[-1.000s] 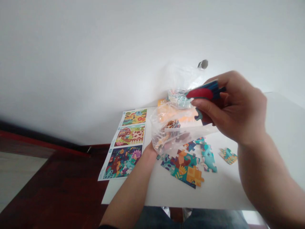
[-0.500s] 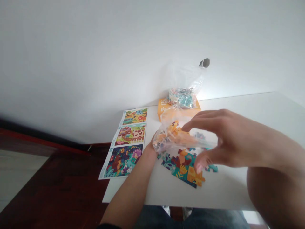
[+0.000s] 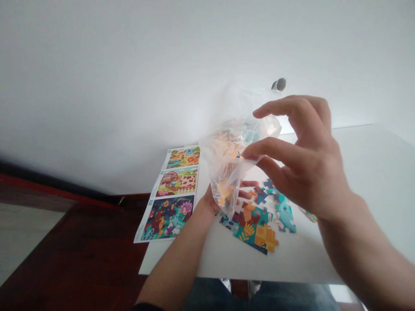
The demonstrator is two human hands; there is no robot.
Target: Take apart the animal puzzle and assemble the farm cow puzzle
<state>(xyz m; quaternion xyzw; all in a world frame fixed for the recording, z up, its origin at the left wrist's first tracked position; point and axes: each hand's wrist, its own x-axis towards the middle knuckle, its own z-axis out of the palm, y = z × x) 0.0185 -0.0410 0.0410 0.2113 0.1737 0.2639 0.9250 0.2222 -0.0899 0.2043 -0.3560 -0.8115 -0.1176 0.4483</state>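
My left hand (image 3: 223, 198) is raised above the table's near edge, gripping the lower part of a clear plastic bag (image 3: 228, 160) that holds orange and teal puzzle pieces. My right hand (image 3: 298, 160) is beside the bag's upper part, fingers curved and apart, one fingertip at the plastic. Below them lies a cluster of joined jigsaw pieces (image 3: 253, 229). A teal piece (image 3: 285, 216) lies to its right, and another piece (image 3: 308, 214) is partly hidden by my right forearm. A printed sheet (image 3: 170, 194) with several colourful scenes lies left of my left hand.
A white table (image 3: 227, 259) ends at a white wall (image 3: 97, 86), with a dark hole (image 3: 279, 84) in the wall behind the bag. Reddish-brown wooden flooring (image 3: 74, 246) lies to the left, and my jeans (image 3: 259, 296) show below the table's edge.
The bag has risen and now hides the orange box behind it. My right hand has moved up from over the pieces to the bag's upper part, uncovering the teal piece.
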